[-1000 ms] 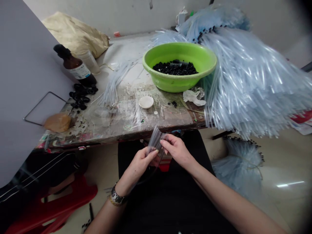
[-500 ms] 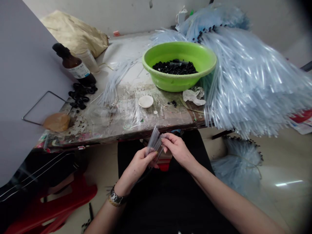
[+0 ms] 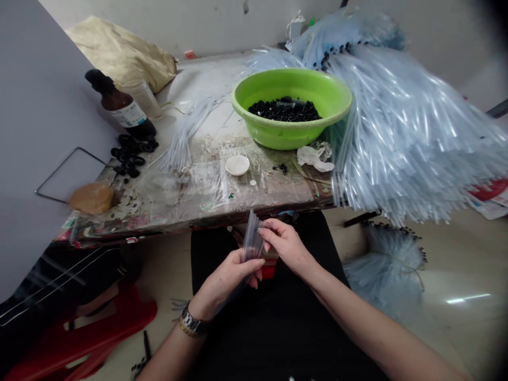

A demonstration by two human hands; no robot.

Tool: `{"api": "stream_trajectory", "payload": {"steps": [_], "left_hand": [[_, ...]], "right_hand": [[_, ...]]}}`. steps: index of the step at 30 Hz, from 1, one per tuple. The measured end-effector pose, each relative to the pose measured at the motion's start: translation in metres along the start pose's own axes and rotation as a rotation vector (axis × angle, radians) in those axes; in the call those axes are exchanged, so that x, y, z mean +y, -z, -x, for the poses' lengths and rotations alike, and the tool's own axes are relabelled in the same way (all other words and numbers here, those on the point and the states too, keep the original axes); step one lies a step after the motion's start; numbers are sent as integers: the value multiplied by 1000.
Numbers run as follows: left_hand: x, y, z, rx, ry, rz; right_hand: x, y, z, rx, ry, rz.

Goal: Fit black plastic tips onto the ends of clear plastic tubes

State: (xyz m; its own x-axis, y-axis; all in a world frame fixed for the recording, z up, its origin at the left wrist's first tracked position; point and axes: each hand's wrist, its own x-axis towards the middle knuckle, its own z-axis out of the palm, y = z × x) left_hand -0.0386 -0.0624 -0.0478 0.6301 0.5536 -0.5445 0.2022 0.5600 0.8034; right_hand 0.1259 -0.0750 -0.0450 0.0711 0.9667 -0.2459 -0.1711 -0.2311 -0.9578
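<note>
My left hand is closed round a bundle of clear plastic tubes, which stands nearly upright over my lap, just in front of the table edge. A watch and a bracelet circle the left wrist. Beside the bundle's upper part, my right hand is closed in a pinch, thumb and fingertips at the tubes' right side. Whether it grips one tube or several is too small to tell. The lower ends of the bundle run behind my left hand and wrist.
On the table stands a green basin with small black pieces. A white dish, a brown bottle and loose tubes lie around it. A big heap of tubes overhangs the right side. A person sits at lower left.
The bundle has become more upright and its tubes sit closer together. My left thumb has shifted to the right across it. My right hand stays beside the tubes.
</note>
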Motion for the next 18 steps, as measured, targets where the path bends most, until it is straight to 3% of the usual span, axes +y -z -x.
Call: {"api": "stream_trajectory", "payload": {"steps": [10,18], "left_hand": [[-1,0,4,-193,-36,154],[2,6,-2,-351,-59,70]], "right_hand": [[-11,1,2,-215,-106,-157],[-15,-3,5,-147,-62,-50]]}}
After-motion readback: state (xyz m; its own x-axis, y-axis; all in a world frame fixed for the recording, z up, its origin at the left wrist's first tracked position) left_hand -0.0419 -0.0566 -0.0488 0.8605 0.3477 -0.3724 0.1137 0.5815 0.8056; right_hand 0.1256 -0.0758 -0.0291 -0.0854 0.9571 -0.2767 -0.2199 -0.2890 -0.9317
